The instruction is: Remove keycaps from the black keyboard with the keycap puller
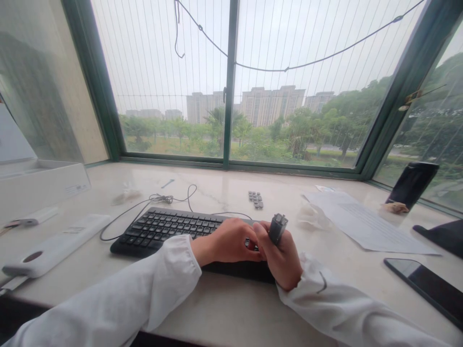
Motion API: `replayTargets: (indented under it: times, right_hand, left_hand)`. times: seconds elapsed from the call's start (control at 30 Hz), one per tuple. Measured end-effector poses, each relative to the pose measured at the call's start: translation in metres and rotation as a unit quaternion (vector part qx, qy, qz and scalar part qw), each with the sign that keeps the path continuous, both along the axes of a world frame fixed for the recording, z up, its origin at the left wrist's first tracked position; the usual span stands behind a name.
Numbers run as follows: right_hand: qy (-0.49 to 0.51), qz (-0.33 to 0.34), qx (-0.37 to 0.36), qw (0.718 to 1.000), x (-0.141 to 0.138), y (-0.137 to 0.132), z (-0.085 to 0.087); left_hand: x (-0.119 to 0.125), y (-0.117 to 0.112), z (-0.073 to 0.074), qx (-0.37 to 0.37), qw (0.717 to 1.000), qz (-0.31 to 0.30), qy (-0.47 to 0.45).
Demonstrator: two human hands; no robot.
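- Black keyboard (pixel 173 225) lies crosswise, both hands at its right end: close work on the keys, by the look of it.
- Left hand (pixel 228 241) arches there, fingers half curled; can't tell if they pinch anything.
- Right hand (pixel 284 262) wraps tightly round a dark tool (pixel 278 228).
- Loose keycaps (pixel 257 199) sit beyond the keyboard; next move likely calls for steady, precise fingers.

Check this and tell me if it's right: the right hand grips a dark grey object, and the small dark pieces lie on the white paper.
Not quite: the head view shows the small dark pieces on the countertop beyond the keyboard, left of the white paper, not on it. The right hand does grip a dark grey object.
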State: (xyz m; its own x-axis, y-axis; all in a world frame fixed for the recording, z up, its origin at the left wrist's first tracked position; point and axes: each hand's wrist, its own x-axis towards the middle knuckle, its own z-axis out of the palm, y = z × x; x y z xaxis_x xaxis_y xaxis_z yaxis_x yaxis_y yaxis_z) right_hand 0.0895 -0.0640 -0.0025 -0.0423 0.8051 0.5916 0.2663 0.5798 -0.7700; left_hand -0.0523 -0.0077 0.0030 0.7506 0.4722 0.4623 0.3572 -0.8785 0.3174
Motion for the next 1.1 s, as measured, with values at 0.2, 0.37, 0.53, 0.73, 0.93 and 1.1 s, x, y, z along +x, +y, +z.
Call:
replayTargets:
  times: [0.2, 0.37, 0.53, 0.73, 0.93, 1.1]
  right_hand:
    - [0.0, -0.006, -0.003, 1.0, -0.0017, -0.0003, 0.001]
    - [0.026, 0.0, -0.003, 1.0, -0.002, -0.0008, 0.0018]
    - [0.006, -0.018, -0.008, 1.0, -0.0022, -0.002, 0.0031]
    - [0.011, -0.029, -0.01, 0.999, -0.0024, -0.0004, 0.0017]
    - [0.036, -0.034, -0.016, 0.999, -0.0016, 0.0013, -0.0014]
    - [0.045, -0.039, -0.021, 0.998, -0.0014, 0.0026, -0.0033]
  left_hand:
    - [0.0002, 0.0007, 0.0005, -0.005, 1.0, -0.001, 0.001]
    - [0.0008, 0.0004, 0.0009, -0.012, 1.0, -0.003, 0.013]
    - [0.0013, -0.0002, 0.0018, -0.026, 0.999, 0.005, 0.019]
    - [0.0011, -0.0003, 0.002, -0.04, 0.999, 0.003, 0.016]
    - [0.001, -0.0008, 0.0017, -0.06, 0.998, -0.004, 0.007]
    - [0.0006, -0.0009, 0.0024, -0.068, 0.998, -0.008, 0.005]
